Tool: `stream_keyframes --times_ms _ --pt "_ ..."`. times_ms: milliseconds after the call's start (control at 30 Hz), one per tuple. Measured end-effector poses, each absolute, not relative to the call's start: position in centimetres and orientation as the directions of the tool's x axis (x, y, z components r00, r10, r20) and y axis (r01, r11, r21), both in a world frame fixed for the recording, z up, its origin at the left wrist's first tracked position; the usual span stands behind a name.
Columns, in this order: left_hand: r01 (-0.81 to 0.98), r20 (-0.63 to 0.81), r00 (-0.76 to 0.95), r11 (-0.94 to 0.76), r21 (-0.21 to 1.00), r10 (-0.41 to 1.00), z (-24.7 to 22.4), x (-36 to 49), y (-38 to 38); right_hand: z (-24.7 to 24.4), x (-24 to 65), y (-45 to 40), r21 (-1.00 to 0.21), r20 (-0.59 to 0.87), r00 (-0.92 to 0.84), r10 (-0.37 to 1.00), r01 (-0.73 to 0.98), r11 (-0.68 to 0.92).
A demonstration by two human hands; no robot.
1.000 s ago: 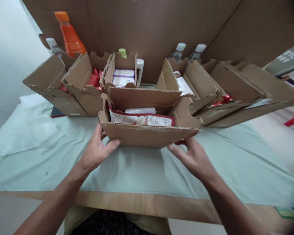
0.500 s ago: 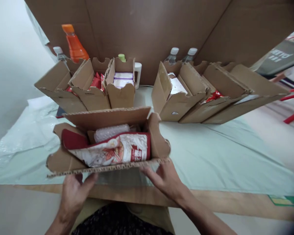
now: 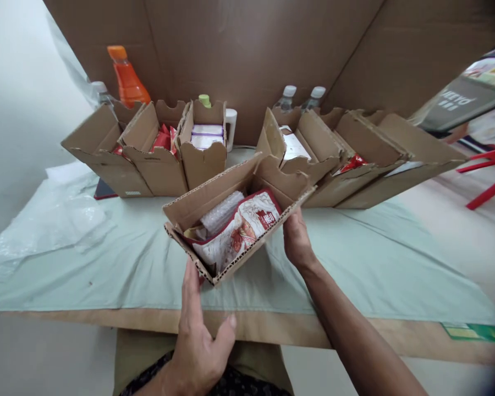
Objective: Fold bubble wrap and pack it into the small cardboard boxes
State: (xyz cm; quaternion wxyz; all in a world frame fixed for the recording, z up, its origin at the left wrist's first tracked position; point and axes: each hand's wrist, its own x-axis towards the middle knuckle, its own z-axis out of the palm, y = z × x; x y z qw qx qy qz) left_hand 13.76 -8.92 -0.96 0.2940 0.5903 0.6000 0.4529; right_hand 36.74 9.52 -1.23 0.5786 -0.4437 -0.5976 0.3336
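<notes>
An open cardboard box [image 3: 268,234] stands turned at an angle in the middle of the table. Inside it are a white and dark-red printed packet [image 3: 243,231] and a bubble-wrapped item [image 3: 221,212]. My left hand [image 3: 200,335] is at the box's near left corner, fingertips touching the cardboard and thumb spread wide. Against the box's right side rests my right hand [image 3: 297,239], its fingers partly hidden by the wall. The box is between my two hands, tilted slightly.
Cardboard boxes [image 3: 202,165] with packets stand at the back left, more boxes [image 3: 313,159] at the back right. Behind are an orange bottle [image 3: 130,82] and clear bottles [image 3: 286,99]. Plastic wrap [image 3: 61,220] lies left; a red stool [image 3: 493,176] stands right.
The box has moved right and turned, its right end now farther back. My left hand has shifted right with its thumb spread, and my right hand has moved up to the box's right side.
</notes>
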Motion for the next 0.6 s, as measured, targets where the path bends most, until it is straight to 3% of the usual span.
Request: stream_keyframes --times_ms 267,600 --pt "0.483 0.226 -0.060 -0.170 0.859 0.972 -0.4 15.9 -10.0 1.5 33.7 13.7 -0.886 0.453 0.077 0.888 0.154 0.438" --pt "0.479 0.251 0.040 -0.239 0.844 0.967 -0.8 16.9 -9.3 -0.5 33.1 13.5 -0.912 0.401 0.175 0.899 0.167 0.374"
